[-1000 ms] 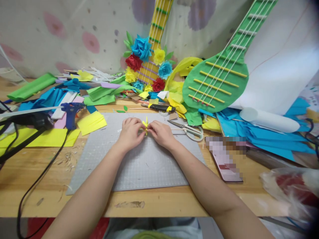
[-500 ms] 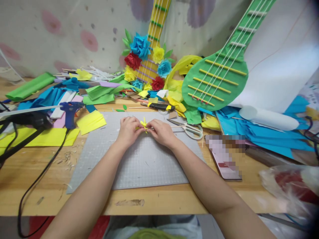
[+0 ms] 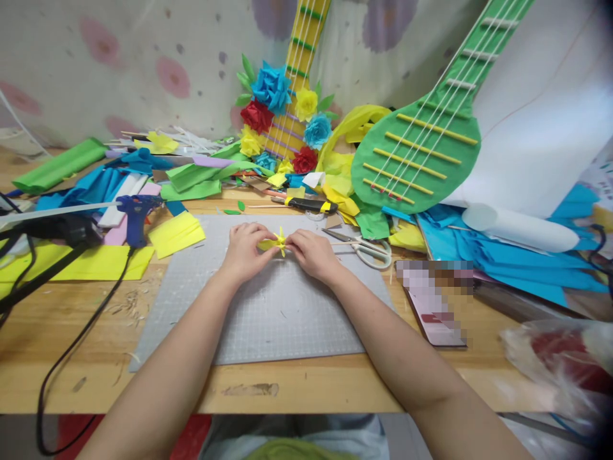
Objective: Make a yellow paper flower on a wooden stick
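Note:
My left hand (image 3: 245,250) and my right hand (image 3: 311,253) meet over the far part of a grey cutting mat (image 3: 268,313). Between their pinched fingertips is a small yellow paper flower (image 3: 276,242) with pointed petals. A thin wooden stick (image 3: 347,243) runs out to the right from under my right hand, so the flower seems to sit on its end. Both hands are closed on the flower. Both forearms reach in from the near edge of the wooden table (image 3: 86,332).
Scissors (image 3: 366,249) lie right of my hands, a yellow-black utility knife (image 3: 309,206) behind them. A blue glue gun (image 3: 134,214) with a black cord (image 3: 71,351) is at left. Coloured paper sheets, a green paper guitar (image 3: 412,160), a flowered yellow guitar (image 3: 287,121) and a phone (image 3: 433,306) crowd the table.
The hands have stayed in place and have turned the yellow flower a little between the fingers. A yellow petal now shows out toward my left hand.

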The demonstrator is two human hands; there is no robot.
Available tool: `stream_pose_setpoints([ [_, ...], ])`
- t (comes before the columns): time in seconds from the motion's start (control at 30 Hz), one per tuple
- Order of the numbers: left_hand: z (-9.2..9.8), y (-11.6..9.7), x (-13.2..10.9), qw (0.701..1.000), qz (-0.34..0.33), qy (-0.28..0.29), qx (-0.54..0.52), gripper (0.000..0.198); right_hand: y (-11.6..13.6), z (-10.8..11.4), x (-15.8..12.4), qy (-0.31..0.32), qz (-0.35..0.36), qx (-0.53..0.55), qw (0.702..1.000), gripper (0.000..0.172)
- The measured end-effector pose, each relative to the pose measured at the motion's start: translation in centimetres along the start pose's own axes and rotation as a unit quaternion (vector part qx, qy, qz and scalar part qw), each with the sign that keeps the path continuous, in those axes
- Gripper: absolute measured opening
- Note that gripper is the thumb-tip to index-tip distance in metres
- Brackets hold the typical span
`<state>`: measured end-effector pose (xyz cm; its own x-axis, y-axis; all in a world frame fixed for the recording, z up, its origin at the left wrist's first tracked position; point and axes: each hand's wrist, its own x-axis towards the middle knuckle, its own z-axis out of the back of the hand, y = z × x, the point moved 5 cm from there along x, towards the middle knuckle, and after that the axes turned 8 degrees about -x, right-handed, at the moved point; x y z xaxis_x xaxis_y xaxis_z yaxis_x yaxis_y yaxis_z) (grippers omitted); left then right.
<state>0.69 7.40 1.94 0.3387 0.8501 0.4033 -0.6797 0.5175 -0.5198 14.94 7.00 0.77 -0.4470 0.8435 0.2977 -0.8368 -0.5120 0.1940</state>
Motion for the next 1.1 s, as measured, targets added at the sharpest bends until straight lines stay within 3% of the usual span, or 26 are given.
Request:
stream_pose_setpoints([
  [0.23,-0.38,0.05,0.15,0.999,-0.022,0.008,0.039,0.01,0.08,-0.06,0.07,0.015,-0.006,-0.008,1.0,0.019],
  [0.73,-0.37,-0.55,0.16,0.995,-0.062,0.023,0.078,0.017,0.15,0.39,-0.02,0.002,0.01,-0.012,1.0,0.012],
  [0.97,-0.57,-0.23,0.08,0.996,-0.043,0.025,0.076,0.013,0.05,0.21,0.02,0.011,0.003,-0.007,1.0,0.014],
  [1.1,0.03,-0.24,-0.04,0.998,-0.002,-0.004,0.06,0.01,-0.08,0.25,0.04,-0.003,-0.006,0.0,1.0,0.013],
])
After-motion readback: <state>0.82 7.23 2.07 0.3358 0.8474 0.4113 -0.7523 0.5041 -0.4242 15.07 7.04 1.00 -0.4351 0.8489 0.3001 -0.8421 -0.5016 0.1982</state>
